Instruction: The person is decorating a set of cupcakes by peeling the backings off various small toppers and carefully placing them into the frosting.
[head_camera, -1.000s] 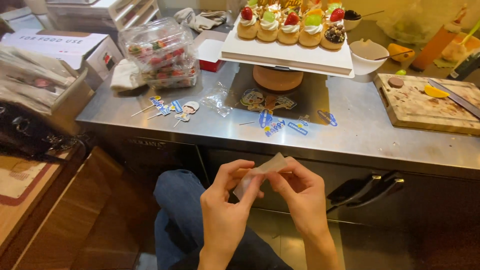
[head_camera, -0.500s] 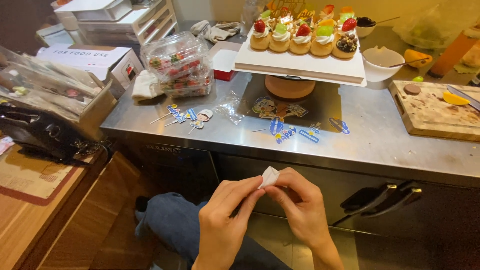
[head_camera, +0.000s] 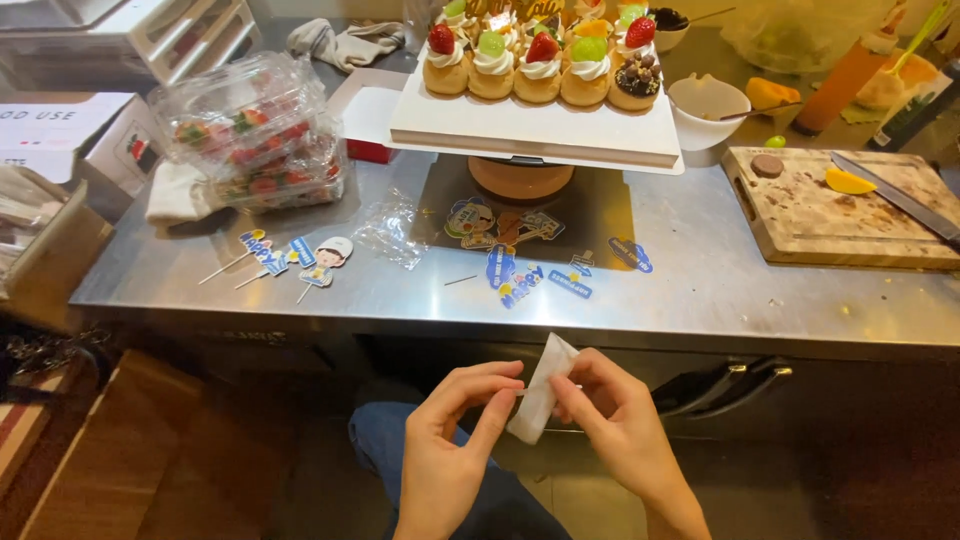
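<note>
Nearest the camera, at about 6 o'clock, the person pinches a small white paper packet (head_camera: 537, 398) between both hands, in front of the counter edge and above a knee in blue jeans (head_camera: 385, 445). The packet's long axis runs from 7 to 1 o'clock, its upper end tipped toward the counter. The left hand (head_camera: 455, 440) comes up from 6 o'clock, palm turned inward, thumb and forefinger closed on the packet's left edge. The right hand (head_camera: 615, 430) rises from 5 o'clock, its fingertips closed on the right edge. Beyond them lies the steel counter (head_camera: 720, 290). On it at 12 o'clock are scattered blue paper toppers (head_camera: 520, 285), and at 10 o'clock more toppers on sticks (head_camera: 275, 258) beside a crumpled clear wrapper (head_camera: 392, 228). Farther off at 10 o'clock stand stacked clear plastic boxes (head_camera: 250, 135) holding red fruit, with a white cardboard box (head_camera: 60, 130) to their left. At 12 o'clock a white board (head_camera: 535, 130) carries cream puffs topped with fruit. At 2 o'clock sits a wooden cutting board (head_camera: 840, 215) with a knife (head_camera: 895, 195).
</note>
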